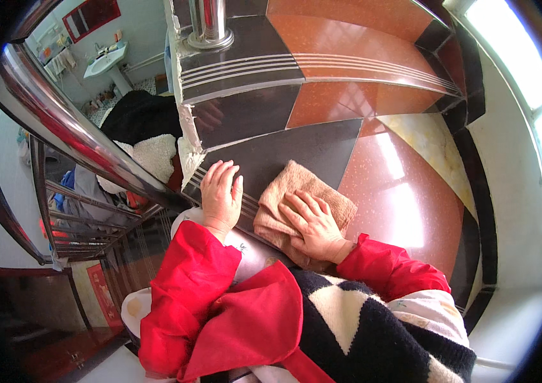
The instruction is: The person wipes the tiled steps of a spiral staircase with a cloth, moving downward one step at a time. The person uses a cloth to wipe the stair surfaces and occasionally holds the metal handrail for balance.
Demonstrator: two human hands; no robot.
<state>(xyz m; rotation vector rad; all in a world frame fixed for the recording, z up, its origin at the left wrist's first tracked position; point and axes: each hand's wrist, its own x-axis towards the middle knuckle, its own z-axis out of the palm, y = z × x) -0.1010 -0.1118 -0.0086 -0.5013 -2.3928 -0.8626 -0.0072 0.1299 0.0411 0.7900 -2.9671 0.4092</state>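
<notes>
A folded tan towel (271, 201) lies on the tiled stair tread (295, 143), over its black part and the edge of the reddish-brown speckled part. My right hand (314, 222) presses flat on the cloth, fingers spread over its top. My left hand (220, 194) is at the left end of the black tile with nothing in it, its fingers straight and the thumb a little apart. Whether its palm touches the tile cannot be told. Pale grooved lines along the tread's near edge pass beneath the left hand and the towel. Both forearms wear red sleeves.
Above lies another step (242, 67) with pale stripes and a steel post (208, 24). A shiny metal handrail (84, 129) slopes along the left. Rough plaster (187, 129) edges the stairs. Beyond are piled clothes (141, 119) and a washbasin (107, 61). A window (515, 48) is at right.
</notes>
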